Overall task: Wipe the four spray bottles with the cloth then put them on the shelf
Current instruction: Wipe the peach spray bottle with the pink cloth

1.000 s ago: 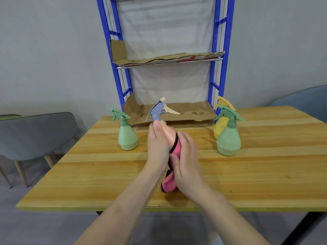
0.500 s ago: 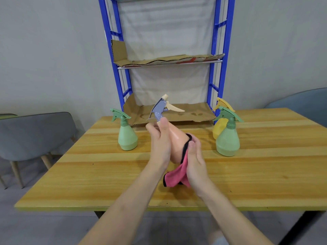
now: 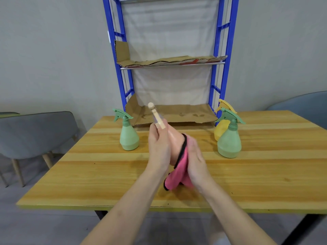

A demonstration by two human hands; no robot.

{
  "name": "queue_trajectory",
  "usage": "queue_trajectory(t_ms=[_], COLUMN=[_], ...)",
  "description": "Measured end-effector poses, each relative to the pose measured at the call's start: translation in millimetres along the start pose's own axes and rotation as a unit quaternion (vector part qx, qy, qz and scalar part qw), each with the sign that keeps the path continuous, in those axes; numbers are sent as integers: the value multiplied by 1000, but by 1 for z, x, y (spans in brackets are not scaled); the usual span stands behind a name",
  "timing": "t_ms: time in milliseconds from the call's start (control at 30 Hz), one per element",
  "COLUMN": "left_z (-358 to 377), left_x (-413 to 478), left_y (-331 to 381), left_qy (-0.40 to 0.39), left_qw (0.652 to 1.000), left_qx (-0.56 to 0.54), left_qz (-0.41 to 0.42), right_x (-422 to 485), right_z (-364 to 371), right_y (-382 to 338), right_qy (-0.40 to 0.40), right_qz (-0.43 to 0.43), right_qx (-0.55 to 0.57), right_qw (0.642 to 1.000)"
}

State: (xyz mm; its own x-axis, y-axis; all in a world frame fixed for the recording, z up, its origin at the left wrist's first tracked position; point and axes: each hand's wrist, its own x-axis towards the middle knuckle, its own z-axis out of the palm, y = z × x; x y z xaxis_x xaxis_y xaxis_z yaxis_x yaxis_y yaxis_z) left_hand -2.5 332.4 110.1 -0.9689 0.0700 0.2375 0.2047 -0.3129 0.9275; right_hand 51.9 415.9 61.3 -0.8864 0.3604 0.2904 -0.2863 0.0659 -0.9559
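Note:
My left hand grips a peach spray bottle by its neck, above the middle of the table, with the cream trigger head pointing up and away. My right hand presses a pink cloth with a black edge against the bottle's right side. A green spray bottle stands on the table to the left. Another green bottle stands to the right, with a yellow bottle right behind it.
A blue metal shelf unit stands at the table's far edge, its lower shelf and upper shelf lined with cardboard. The wooden table spreads around my hands. Grey chairs stand at the left and far right.
The peach bottle has turned in my left hand, so its trigger head now points away instead of sideways. My right hand with the cloth has slid along the bottle's side.

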Motion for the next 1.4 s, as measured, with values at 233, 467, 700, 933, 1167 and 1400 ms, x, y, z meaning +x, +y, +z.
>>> queue_trajectory(t_ms=[233,467,700,933,1167,1400], left_z=[-8,-8,-17,-9,-7,-2], left_x=[5,8,13,9,1,2], left_y=[0,3,-1,-10,-18,-7], left_qy=[-1,-30,-61,-58,24,27], left_qw=[1000,999,998,998,999,999], left_qx=[-27,1,-20,33,-11,-30], left_qz=[10,20,23,-6,20,-13], right_x=[-13,-4,6,0,8,14], right_z=[9,0,2,5,4,3], right_y=[-1,0,-11,-4,8,7], right_qy=[14,-28,-14,33,47,16], right_qz=[-53,-114,73,37,-106,-211], right_qx=[-120,-212,55,12,-167,-301], right_qw=[991,970,996,999,979,930])
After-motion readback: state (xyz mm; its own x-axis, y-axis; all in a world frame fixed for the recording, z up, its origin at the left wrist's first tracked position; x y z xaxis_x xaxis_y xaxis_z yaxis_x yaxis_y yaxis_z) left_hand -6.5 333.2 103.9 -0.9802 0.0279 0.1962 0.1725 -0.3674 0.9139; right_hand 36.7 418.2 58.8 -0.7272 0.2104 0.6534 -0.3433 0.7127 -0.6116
